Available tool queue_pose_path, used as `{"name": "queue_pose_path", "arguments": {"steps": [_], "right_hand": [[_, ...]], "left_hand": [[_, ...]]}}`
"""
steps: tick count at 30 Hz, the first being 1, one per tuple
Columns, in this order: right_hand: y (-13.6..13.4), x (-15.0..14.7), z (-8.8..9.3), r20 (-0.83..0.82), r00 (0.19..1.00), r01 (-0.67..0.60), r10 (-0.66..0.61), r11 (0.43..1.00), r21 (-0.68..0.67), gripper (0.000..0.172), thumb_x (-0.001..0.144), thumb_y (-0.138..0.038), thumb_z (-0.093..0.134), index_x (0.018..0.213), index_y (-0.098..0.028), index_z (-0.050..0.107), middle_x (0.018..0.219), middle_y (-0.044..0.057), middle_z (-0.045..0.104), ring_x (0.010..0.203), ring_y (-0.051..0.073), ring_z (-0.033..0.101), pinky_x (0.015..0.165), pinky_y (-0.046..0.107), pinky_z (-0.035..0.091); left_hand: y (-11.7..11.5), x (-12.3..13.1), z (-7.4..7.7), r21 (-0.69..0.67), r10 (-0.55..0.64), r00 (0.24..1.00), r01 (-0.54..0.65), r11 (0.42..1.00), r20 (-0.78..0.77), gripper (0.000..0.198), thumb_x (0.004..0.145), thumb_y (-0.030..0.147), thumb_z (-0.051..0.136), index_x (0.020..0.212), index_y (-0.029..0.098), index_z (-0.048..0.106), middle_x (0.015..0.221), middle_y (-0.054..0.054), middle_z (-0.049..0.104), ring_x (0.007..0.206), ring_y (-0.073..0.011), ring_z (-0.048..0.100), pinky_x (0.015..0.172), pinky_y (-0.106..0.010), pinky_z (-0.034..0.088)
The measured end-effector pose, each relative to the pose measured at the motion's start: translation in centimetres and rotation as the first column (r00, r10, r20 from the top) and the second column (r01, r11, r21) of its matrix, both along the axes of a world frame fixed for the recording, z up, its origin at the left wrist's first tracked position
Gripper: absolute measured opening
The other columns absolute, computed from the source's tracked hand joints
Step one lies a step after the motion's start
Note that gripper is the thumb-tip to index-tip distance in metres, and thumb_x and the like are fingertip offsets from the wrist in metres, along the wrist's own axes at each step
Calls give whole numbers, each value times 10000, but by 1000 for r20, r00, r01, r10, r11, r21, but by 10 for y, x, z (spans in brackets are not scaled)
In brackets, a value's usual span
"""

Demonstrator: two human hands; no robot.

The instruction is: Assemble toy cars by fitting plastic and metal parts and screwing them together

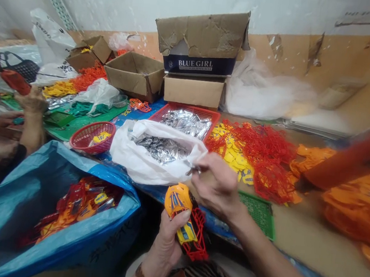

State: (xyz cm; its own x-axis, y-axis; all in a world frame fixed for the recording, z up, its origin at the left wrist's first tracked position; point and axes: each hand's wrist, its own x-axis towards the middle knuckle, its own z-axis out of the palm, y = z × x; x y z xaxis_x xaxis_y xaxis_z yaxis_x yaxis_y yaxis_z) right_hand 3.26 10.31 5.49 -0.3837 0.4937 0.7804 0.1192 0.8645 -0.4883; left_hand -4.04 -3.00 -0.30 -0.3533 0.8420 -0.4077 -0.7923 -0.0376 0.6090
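My left hand [164,242] is closed around a toy car [181,219] with an orange and yellow body and a red lattice frame, held tilted low in front of me. Just above it, my right hand [216,181] is closed in a pinch by the rim of a white bag [126,163]. A small silvery part [196,168] shows at its fingertips, too blurred to make out fully. Shiny silver pieces [164,147] fill the bag. Behind it, a red tray [215,126] holds more silver pieces.
On the left gapes a blue sack [80,160] of toy cars. Red lattice frames [266,147], yellow pieces [235,159] and orange shells [359,209] are heaped rightward. A blurred red cylinder [351,160] juts in at right. A co-worker's hand [32,100] grips a red-orange object.
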Motion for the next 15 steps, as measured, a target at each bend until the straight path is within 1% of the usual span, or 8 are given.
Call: {"name": "queue_pose_path", "arguments": {"steps": [1, 2, 3, 5, 8, 11, 13, 15], "right_hand": [[11, -13, 1, 48, 999, -18, 18, 1000, -12, 142, 838, -93, 552, 904, -200, 619, 810, 29, 658, 771, 167, 625, 705, 309, 531], [23, -24, 1, 138, 990, -11, 15, 999, -30, 169, 828, -100, 543, 941, -190, 631, 852, 40, 670, 805, 173, 631, 735, 317, 538], [36, -35, -1, 184, 983, 10, -2, 999, -43, 196, 815, -104, 554, 975, -176, 641, 886, 54, 678, 828, 181, 633, 751, 323, 539], [64, -48, -5, 254, 965, 82, -64, 995, -59, 203, 818, -113, 551, 992, -155, 646, 912, 76, 679, 852, 196, 631, 749, 324, 534], [108, -57, -13, 380, 908, 216, -173, 974, -73, 194, 860, -101, 491, 974, -133, 643, 944, 108, 676, 875, 211, 626, 756, 331, 515], [148, -63, -20, 567, 797, 294, -210, 954, -60, 172, 902, -114, 490, 981, -121, 643, 988, 109, 673, 911, 209, 627, 810, 351, 509], [169, -72, -24, 692, 698, 290, -183, 956, -40, 146, 943, -207, 543, 1017, -131, 643, 1051, 87, 665, 981, 207, 626, 876, 386, 513], [187, -84, -28, 802, 583, 262, -132, 965, -31, 216, 952, -313, 589, 1082, -146, 636, 1127, 74, 650, 1043, 209, 623, 919, 423, 522]], "left_hand": [[-1, -1, 1, -13, -11, 1000, 10, 1000, -4, 415, 670, 233, 853, 1048, 153, 703, 904, -65, 758, 766, -211, 722, 721, -307, 594], [-1, -2, 2, -23, -18, 1000, 17, 1000, -11, 418, 671, 245, 852, 1050, 149, 701, 916, -75, 758, 786, -236, 729, 726, -329, 599], [-1, -3, 2, -29, -20, 1000, 19, 999, -19, 418, 670, 255, 850, 1046, 145, 703, 926, -83, 758, 813, -262, 734, 737, -351, 603], [-1, -8, 0, -33, -17, 999, 16, 999, -29, 410, 666, 266, 846, 1031, 133, 718, 932, -98, 759, 870, -303, 736, 772, -381, 606], [-1, -13, -9, -37, -22, 1000, 21, 999, -15, 378, 659, 267, 840, 993, 121, 742, 893, -109, 763, 898, -322, 735, 810, -391, 601], [-4, -13, -21, -65, -52, 998, 55, 996, 37, 365, 679, 280, 832, 1005, 141, 745, 865, -109, 766, 935, -325, 729, 851, -407, 587], [-7, -12, -27, -96, -57, 996, 63, 993, 69, 393, 679, 304, 838, 1033, 165, 736, 879, -107, 766, 958, -327, 724, 875, -421, 574], [-12, -12, -30, -116, -61, 995, 70, 991, 85, 422, 660, 320, 852, 1040, 185, 729, 903, -108, 765, 976, -334, 717, 889, -427, 563]]}}
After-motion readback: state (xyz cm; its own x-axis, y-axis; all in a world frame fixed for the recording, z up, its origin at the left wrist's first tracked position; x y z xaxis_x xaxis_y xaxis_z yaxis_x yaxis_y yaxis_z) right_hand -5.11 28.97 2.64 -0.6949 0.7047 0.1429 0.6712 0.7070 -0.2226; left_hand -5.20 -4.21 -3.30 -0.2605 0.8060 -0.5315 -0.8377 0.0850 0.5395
